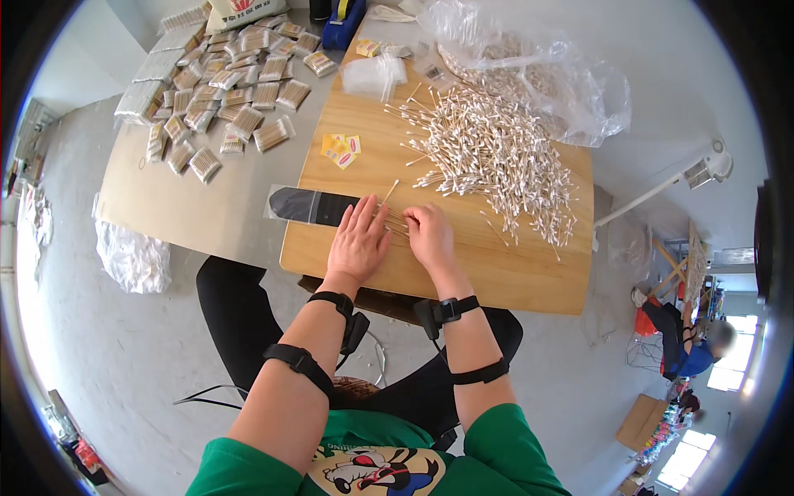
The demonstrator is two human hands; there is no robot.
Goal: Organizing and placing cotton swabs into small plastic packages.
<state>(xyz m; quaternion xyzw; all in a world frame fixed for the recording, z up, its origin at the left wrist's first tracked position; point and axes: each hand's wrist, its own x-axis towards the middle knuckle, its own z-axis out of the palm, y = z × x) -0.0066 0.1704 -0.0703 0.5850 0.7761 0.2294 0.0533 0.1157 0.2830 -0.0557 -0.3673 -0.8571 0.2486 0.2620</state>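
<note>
My left hand (pixel 359 244) lies flat with its fingers stretched out at the right end of a flat black strip (pixel 331 208). A clear plastic bag (pixel 274 203) covers the strip's rounded left end. Beside those fingers, a few cotton swabs (pixel 392 217) lie side by side on the wooden board (pixel 513 285), partly hidden by both hands. My right hand (pixel 431 240) is closed, thumb and fingers pinched at the right ends of these swabs. One loose swab (pixel 391 192) rests at a slant just beyond my left fingertips.
A big heap of loose cotton swabs (pixel 496 149) covers the board's far right, below a clear plastic sack (pixel 571 83). Small yellow-white cards (pixel 340 150) and clear bags (pixel 374 77) lie farther back. Many filled swab packs (pixel 246 122) cover the far left table. Another person (pixel 699 351) sits far right.
</note>
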